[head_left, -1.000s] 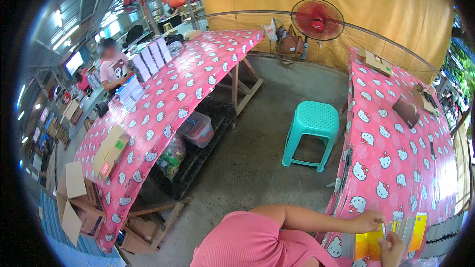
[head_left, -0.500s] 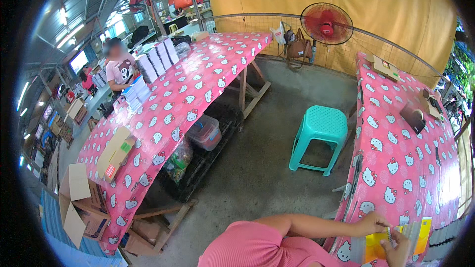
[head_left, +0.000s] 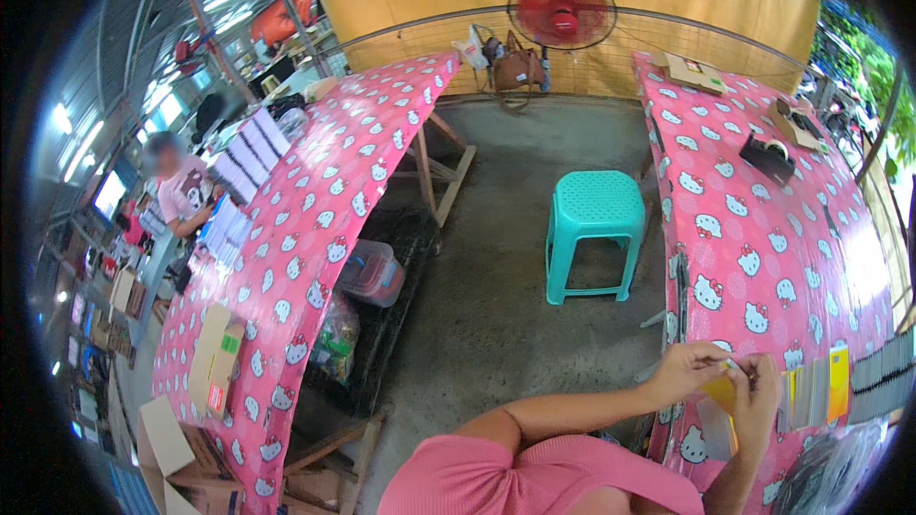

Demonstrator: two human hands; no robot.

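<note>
Over the near end of the right-hand pink table, both of my hands meet at a yellow-covered notebook point(head_left: 722, 393), whose spiral edge is mostly hidden by my fingers. My left hand point(head_left: 695, 372) pinches its upper edge. Close beside it, my right hand point(head_left: 756, 393) has its fingers bent together on the notebook's right side. What the fingertips do there is too small to make out. Just right of my hands stands a row of notebooks point(head_left: 806, 397) with pale page edges, a yellow cover point(head_left: 839, 383) at its end. Dark-bound books point(head_left: 883, 374) continue the row.
A turquoise stool point(head_left: 598, 200) stands on the concrete floor between two pink-covered tables. Crumpled clear plastic point(head_left: 830, 477) lies near my right arm. Farther along are a tape dispenser point(head_left: 768, 160) and open cardboard boxes point(head_left: 689, 72). Another person point(head_left: 181, 186) stands beyond the left table point(head_left: 315, 219).
The view has turned a little to the right. My hands have lifted the yellow notebook, which lay lower among the others, and now hold it closer together at its upper edge.
</note>
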